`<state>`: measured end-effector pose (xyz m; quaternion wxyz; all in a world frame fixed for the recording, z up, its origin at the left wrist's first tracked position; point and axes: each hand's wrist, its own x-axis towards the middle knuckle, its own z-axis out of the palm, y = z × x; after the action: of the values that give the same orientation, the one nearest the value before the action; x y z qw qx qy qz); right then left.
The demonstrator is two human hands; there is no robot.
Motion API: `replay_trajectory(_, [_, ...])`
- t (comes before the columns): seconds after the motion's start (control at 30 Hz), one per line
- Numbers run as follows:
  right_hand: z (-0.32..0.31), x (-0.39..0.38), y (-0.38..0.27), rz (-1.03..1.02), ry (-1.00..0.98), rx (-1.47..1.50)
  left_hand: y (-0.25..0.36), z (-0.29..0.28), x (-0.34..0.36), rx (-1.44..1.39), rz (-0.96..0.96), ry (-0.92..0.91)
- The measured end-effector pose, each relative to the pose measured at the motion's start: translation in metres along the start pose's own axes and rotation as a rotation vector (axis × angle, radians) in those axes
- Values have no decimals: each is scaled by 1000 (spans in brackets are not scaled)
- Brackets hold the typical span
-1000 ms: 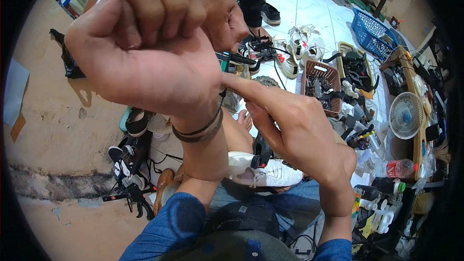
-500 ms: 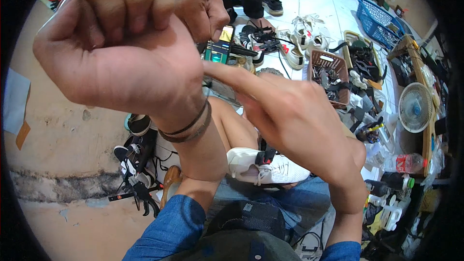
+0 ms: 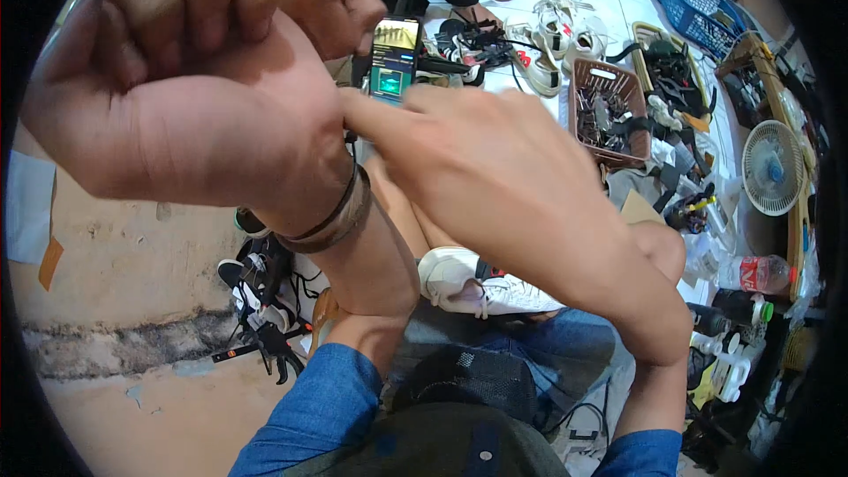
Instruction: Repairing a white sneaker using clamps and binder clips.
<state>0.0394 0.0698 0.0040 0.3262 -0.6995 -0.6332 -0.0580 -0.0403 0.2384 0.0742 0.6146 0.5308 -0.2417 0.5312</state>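
My left hand [image 3: 194, 115] is raised close to the camera as a tight fist with nothing visible in it. A brown bracelet [image 3: 340, 216] circles its wrist. My right hand [image 3: 495, 177] reaches across from the right, and its extended index finger touches the heel of my left hand just above the bracelet. It holds nothing. Behind my hands, another person's hand [image 3: 331, 0] holds a lit phone [image 3: 393, 57] upright. A white shoe [image 3: 477, 287] lies on my lap below my arms.
A brown basket [image 3: 609, 110] of dark parts and white sneakers [image 3: 552, 31] lie on the tiled floor. A blue crate [image 3: 698, 0], a small fan [image 3: 773, 166] and a plastic bottle [image 3: 751, 274] are at the right. Black shoes and tools [image 3: 265, 300] lie at my left.
Both my hands have come closer to the camera and shifted left, with the index finger still on the left hand. The other person's hand has brought a lit phone into view.
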Motion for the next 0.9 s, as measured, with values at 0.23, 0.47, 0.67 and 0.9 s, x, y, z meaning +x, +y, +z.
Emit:
replay_trajectory(0.23, [6,4,5,-70,-33,-37,6,-17,9,146,4,16])
replay_trajectory(0.47, [-6,-9,11,49,43,144,-3,-10,2,13,-16,-73])
replay_trajectory(0.67, [-7,-16,20,19,160,257,-5,-13,4,105,-20,-61])
replay_trajectory(0.9, [-18,10,-6,29,147,375,3,-14,5,-32,-9,-88])
